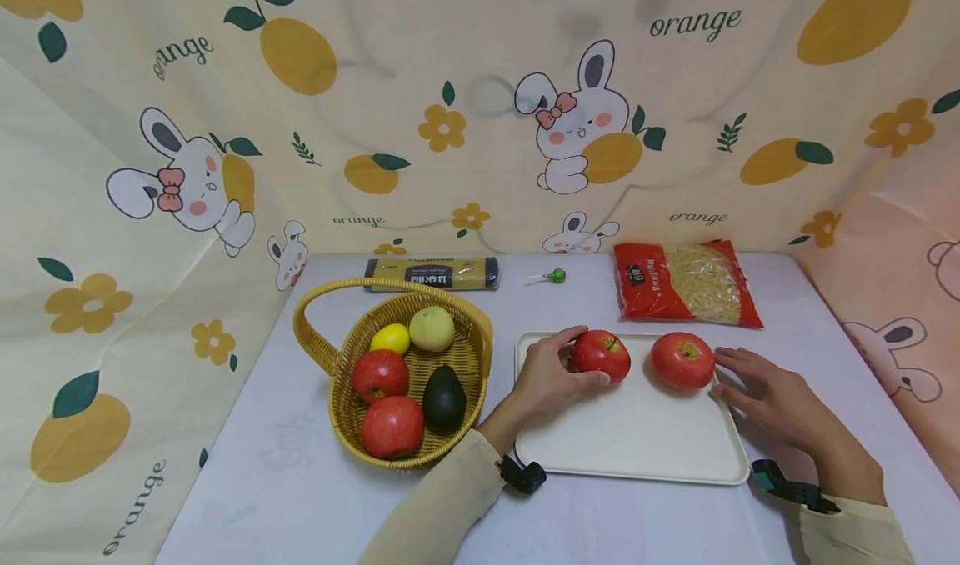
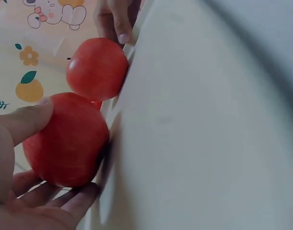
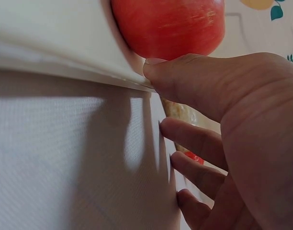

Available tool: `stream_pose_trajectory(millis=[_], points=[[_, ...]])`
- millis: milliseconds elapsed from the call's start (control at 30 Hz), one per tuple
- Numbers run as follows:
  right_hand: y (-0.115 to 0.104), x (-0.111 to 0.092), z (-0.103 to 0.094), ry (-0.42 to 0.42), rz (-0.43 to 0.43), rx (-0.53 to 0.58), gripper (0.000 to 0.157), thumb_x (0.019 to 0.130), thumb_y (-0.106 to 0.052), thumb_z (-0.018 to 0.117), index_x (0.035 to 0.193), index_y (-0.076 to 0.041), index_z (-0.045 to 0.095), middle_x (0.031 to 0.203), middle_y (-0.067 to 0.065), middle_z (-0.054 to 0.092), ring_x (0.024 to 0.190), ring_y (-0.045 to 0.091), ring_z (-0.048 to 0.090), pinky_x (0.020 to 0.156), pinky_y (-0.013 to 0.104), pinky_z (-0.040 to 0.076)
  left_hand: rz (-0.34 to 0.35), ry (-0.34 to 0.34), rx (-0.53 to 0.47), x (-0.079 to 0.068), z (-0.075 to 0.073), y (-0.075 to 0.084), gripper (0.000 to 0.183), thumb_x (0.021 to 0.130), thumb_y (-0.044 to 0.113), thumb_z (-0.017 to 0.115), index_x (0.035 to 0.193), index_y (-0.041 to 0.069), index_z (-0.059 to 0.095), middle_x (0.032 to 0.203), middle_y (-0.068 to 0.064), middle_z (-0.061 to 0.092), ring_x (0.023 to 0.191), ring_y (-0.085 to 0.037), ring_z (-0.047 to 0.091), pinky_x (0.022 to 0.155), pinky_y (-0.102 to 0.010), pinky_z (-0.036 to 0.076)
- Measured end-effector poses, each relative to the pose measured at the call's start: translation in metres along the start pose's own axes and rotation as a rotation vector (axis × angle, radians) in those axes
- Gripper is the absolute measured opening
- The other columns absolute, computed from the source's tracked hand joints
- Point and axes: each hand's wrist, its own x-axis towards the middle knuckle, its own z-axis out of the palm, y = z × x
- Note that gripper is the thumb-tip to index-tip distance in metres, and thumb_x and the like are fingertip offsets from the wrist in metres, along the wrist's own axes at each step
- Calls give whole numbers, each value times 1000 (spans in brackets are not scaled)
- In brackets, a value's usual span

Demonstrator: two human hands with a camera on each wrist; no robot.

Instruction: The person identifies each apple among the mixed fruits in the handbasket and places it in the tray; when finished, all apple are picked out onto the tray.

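Observation:
On the white tray [image 1: 630, 440] sit two red apples side by side. My left hand [image 1: 552, 373] holds the left apple [image 1: 603, 355], with the thumb on its near side and the fingers around its far side. In the left wrist view that apple [image 2: 67, 141] lies between thumb and fingers, close over the tray. The right apple [image 1: 682, 361] stands near the tray's right rim. Just beside it is my right hand [image 1: 776, 398], fingers loosely bent and wrapped around nothing. In the right wrist view its thumb [image 3: 194, 79] lies at the tray rim, right by the apple [image 3: 170, 26].
Left of the tray stands a yellow wicker basket [image 1: 337, 419] with a tall handle, holding apples, an avocado [image 1: 444, 398], a lemon [image 1: 391, 339] and a pale round fruit [image 1: 432, 328]. Behind lie a yellow-black roll [image 1: 431, 273], a green lollipop [image 1: 555, 276] and a red food bag [image 1: 686, 283].

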Motion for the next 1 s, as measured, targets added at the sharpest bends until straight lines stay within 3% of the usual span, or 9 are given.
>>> stream_pose_trajectory(millis=[100,333,433,567,667,800,900,1000], points=[[-1,0,-1,-8,6,3,86,100,-52,76,164,-3,47,167,37,39,147,68,38,103,86,41,2,-14,24,1,-2,1,79,88,19,95,159,17,58,150,-6,69,131,-19,68,108,-32,60],[-2,3,-3,-20,17,2,84,101,-50,76,163,-2,47,166,38,38,149,68,36,105,86,39,62,-13,200,-5,-7,7,83,91,20,92,163,11,52,155,-7,66,140,-18,62,118,-31,53],[-1,3,-3,-28,20,6,84,101,-50,76,163,-2,47,166,39,38,148,68,36,104,86,40,84,3,285,-12,-10,13,86,90,23,93,164,10,50,160,-5,61,148,-20,58,123,-35,49],[1,1,-2,-33,29,3,84,101,-51,76,164,-2,47,167,39,37,149,69,34,104,88,38,162,-10,358,-32,-21,25,86,91,28,93,163,10,50,164,-4,58,152,-19,55,126,-36,46],[1,0,-1,-36,34,7,85,102,-52,75,164,-2,45,168,39,36,151,68,32,105,89,37,236,-84,327,-52,-36,35,83,91,28,92,162,12,52,163,-2,59,148,-18,59,122,-33,50],[1,1,0,-32,28,0,84,102,-51,74,164,-2,46,167,38,37,151,68,32,105,89,36,311,-264,272,-81,-66,44,76,92,30,91,159,17,58,156,1,65,135,-14,68,114,-27,55],[1,2,0,-27,22,-16,83,102,-50,74,163,-2,47,166,39,38,150,68,33,104,90,36,336,-385,219,-99,-94,42,70,92,29,91,156,22,62,150,4,69,129,-7,69,112,-24,55],[0,3,-1,-19,19,-27,82,102,-50,75,162,-1,48,165,40,39,148,69,35,104,90,36,341,-452,145,-114,-123,35,67,92,26,91,154,23,64,150,6,70,128,-4,68,112,-26,55]])
